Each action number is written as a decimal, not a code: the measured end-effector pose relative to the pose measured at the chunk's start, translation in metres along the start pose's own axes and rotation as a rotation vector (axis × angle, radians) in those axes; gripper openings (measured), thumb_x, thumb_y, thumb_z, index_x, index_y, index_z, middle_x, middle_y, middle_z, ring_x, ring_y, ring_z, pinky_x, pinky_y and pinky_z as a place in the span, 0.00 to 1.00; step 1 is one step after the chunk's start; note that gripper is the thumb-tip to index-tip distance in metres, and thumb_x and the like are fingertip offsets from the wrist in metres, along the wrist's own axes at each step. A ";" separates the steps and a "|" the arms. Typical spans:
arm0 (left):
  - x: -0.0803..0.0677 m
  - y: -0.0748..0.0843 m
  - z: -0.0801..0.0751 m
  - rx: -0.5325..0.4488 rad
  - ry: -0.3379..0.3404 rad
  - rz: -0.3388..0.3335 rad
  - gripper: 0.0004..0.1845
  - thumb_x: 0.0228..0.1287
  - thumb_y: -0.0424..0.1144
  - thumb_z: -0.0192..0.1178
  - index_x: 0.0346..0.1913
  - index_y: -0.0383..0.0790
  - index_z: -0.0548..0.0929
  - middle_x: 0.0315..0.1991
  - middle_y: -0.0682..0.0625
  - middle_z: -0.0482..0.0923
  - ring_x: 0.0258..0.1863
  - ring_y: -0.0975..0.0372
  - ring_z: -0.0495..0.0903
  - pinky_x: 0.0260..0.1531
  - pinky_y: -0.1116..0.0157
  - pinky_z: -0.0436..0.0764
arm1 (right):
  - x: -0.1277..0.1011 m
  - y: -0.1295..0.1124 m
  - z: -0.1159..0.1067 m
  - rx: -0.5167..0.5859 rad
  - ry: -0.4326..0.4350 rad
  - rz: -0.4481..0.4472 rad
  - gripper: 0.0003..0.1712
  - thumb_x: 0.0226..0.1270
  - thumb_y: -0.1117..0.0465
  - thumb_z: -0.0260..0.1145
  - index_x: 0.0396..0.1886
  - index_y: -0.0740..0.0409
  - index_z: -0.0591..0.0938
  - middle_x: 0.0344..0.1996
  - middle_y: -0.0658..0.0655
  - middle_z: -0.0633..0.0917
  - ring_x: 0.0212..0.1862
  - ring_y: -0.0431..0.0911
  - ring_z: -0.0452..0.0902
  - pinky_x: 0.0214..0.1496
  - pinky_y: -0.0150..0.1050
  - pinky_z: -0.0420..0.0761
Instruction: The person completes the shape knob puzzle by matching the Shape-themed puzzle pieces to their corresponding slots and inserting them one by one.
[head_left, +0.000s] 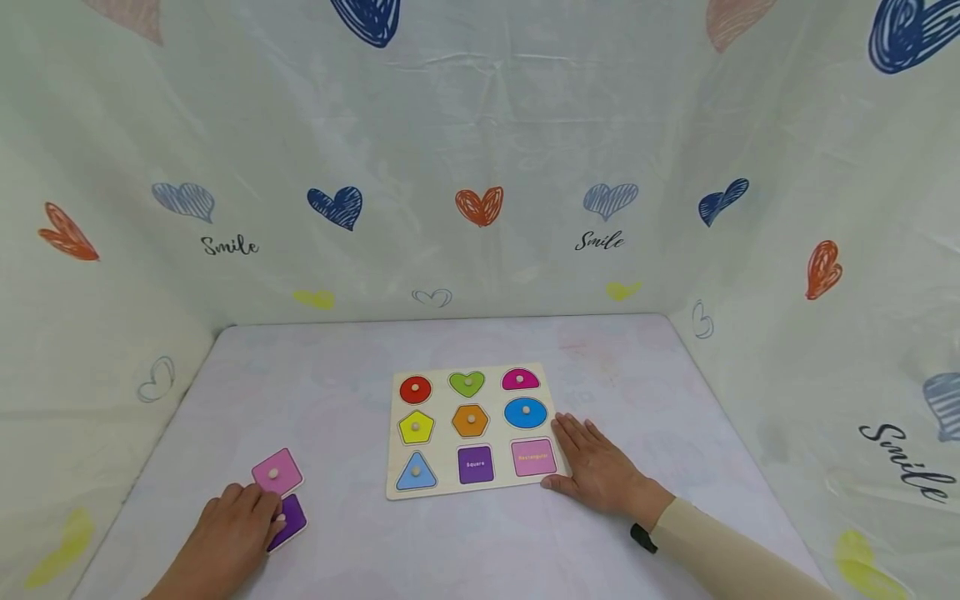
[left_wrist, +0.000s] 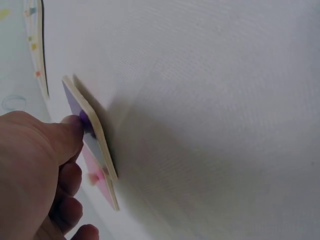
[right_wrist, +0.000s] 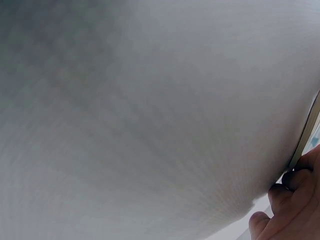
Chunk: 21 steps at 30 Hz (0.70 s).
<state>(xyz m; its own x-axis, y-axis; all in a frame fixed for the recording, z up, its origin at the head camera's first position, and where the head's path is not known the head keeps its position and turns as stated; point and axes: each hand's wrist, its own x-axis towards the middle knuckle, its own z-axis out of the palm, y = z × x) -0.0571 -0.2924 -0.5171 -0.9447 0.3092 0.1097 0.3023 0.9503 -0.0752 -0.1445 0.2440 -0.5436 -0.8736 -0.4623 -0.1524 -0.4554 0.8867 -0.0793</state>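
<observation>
At the left of the table, my left hand [head_left: 234, 529] pinches the knob of a purple square puzzle piece [head_left: 296, 518]. In the left wrist view, thumb and finger meet at the purple knob [left_wrist: 86, 121], and the piece's pale wooden edge shows above its shadow. Just beyond it lies a pink rectangular piece [head_left: 278, 472] with its own small knob. My right hand [head_left: 600, 471] rests with extended fingers against the right edge of the wooden puzzle board [head_left: 442, 490]. The board's purple "Square" recess [head_left: 476, 464] and pink "Rectangular" recess [head_left: 533, 457] have no knobbed pieces in them.
Several knobbed pieces sit in the board, among them a red circle [head_left: 416, 390], an orange hexagon [head_left: 470, 420] and a blue triangle [head_left: 416, 473]. The white table [head_left: 330, 375] is bordered by a heart-printed sheet [head_left: 405, 250] at its back and sides.
</observation>
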 end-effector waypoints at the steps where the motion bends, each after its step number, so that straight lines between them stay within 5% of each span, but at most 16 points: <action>1: 0.000 0.000 0.001 0.000 0.002 0.002 0.18 0.59 0.43 0.78 0.36 0.43 0.76 0.32 0.51 0.69 0.36 0.54 0.69 0.35 0.54 0.71 | 0.000 0.000 0.000 0.000 -0.001 -0.001 0.60 0.74 0.22 0.50 0.84 0.64 0.56 0.83 0.63 0.59 0.84 0.58 0.53 0.84 0.57 0.55; 15: 0.000 0.001 0.006 -0.025 0.053 0.027 0.16 0.59 0.41 0.76 0.36 0.42 0.76 0.31 0.51 0.69 0.36 0.54 0.68 0.34 0.56 0.69 | 0.000 0.000 -0.001 0.001 -0.010 0.001 0.59 0.74 0.22 0.50 0.84 0.64 0.56 0.84 0.63 0.59 0.84 0.58 0.53 0.84 0.57 0.55; 18: -0.001 0.000 0.007 -0.036 0.119 0.064 0.11 0.72 0.44 0.66 0.36 0.43 0.77 0.31 0.52 0.69 0.36 0.55 0.69 0.34 0.56 0.69 | 0.000 0.000 -0.001 0.006 -0.007 0.004 0.60 0.73 0.22 0.51 0.84 0.64 0.56 0.83 0.63 0.59 0.84 0.58 0.53 0.84 0.57 0.55; 21: 0.000 0.001 0.008 -0.050 0.169 0.089 0.17 0.82 0.51 0.50 0.36 0.43 0.77 0.32 0.52 0.70 0.36 0.55 0.69 0.35 0.56 0.69 | 0.000 -0.001 -0.001 0.002 -0.007 0.005 0.59 0.73 0.23 0.51 0.84 0.64 0.56 0.83 0.63 0.59 0.84 0.58 0.53 0.84 0.57 0.55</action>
<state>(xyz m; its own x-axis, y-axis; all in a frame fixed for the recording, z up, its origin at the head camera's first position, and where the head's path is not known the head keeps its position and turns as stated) -0.0577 -0.2919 -0.5252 -0.8805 0.3896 0.2701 0.3932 0.9185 -0.0431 -0.1446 0.2433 -0.5425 -0.8745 -0.4581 -0.1596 -0.4509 0.8889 -0.0810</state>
